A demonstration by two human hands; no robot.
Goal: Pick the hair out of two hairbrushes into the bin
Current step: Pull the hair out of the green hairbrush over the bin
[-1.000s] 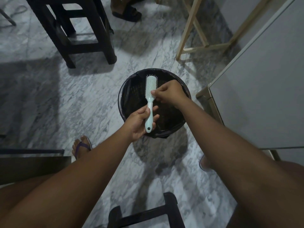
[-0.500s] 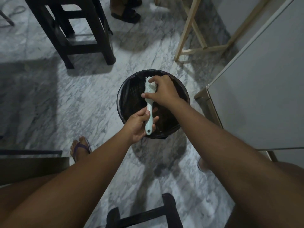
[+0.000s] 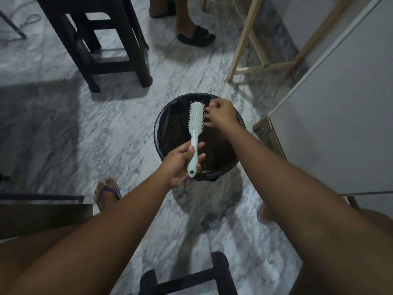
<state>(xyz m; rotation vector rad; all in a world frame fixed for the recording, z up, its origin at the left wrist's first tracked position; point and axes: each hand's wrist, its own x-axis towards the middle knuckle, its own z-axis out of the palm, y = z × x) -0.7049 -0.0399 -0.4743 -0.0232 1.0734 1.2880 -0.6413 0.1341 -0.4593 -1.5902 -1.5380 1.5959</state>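
A pale green hairbrush (image 3: 195,124) is held over a round black bin (image 3: 168,133) lined with a dark bag, bristles facing up. My left hand (image 3: 180,162) grips the brush by its handle at the bin's near rim. My right hand (image 3: 220,113) hovers just right of the brush head, fingers pinched together close to the bristles. Any hair between those fingertips is too fine to make out. Only one brush is in view.
A dark wooden stool (image 3: 102,43) stands at the back left, a light wooden frame (image 3: 251,67) at the back right. A grey cabinet (image 3: 331,116) fills the right side. Another person's sandalled foot (image 3: 195,37) is behind the bin. A dark stool top (image 3: 187,275) sits below.
My right hand has lifted off the brush head and moved to its right side, fingers pinched. The brush head is now uncovered. My left hand keeps its hold on the handle.
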